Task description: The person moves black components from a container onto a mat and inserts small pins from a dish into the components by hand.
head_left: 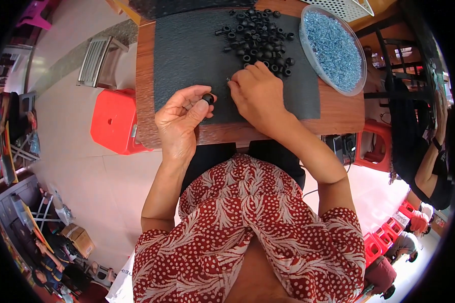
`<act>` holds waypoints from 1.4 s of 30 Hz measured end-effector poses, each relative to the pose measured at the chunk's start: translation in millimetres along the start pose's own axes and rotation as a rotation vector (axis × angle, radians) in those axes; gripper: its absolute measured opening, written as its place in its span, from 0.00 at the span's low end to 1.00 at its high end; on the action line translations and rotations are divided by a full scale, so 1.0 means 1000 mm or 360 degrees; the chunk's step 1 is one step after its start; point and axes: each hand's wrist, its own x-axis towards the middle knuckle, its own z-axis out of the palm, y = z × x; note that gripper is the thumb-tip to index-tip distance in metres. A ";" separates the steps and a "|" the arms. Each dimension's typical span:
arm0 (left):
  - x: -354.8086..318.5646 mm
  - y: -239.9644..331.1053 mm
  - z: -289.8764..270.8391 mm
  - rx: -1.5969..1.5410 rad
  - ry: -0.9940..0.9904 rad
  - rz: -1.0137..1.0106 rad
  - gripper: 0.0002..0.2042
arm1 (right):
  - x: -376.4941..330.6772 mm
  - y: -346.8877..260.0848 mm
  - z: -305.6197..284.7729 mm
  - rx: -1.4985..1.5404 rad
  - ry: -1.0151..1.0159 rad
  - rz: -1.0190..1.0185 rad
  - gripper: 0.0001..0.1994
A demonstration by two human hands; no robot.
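My left hand (182,115) is closed, with a small round black piece (208,98) pinched between thumb and fingers. To its right, my right hand (259,96) is curled with the fingertips together. A tiny shiny tip (228,79) pokes out at its thumb side; the rest of it is hidden in the grip. Just beyond the right hand lies a loose pile of black round pieces (260,38), several with hollow openings. Both hands hover over a black mat (187,55) near the table's front edge.
A clear round tub (361,86) of small blue beads stands right of the pile, and a white perforated basket (344,6) behind it. A red stool (111,121) and a metal-slatted stool (95,60) stand left of the wooden table (341,112). Another person's arm (429,161) shows at right.
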 end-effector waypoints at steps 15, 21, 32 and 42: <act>0.006 -0.005 0.014 -0.0166 -0.0121 -0.0090 0.10 | 0.007 -0.019 -0.052 0.1463 -0.0605 0.0959 0.08; 0.004 -0.008 0.018 -0.0298 -0.0120 -0.0111 0.09 | 0.008 -0.025 -0.052 0.1213 -0.0383 0.0776 0.09; 0.000 -0.006 0.020 -0.0457 -0.0150 -0.0237 0.10 | 0.010 -0.017 -0.042 0.1007 -0.0307 0.0583 0.09; 0.005 -0.001 0.013 -0.0491 -0.0095 -0.0327 0.09 | 0.057 0.028 -0.004 -0.0456 0.0021 -0.0656 0.05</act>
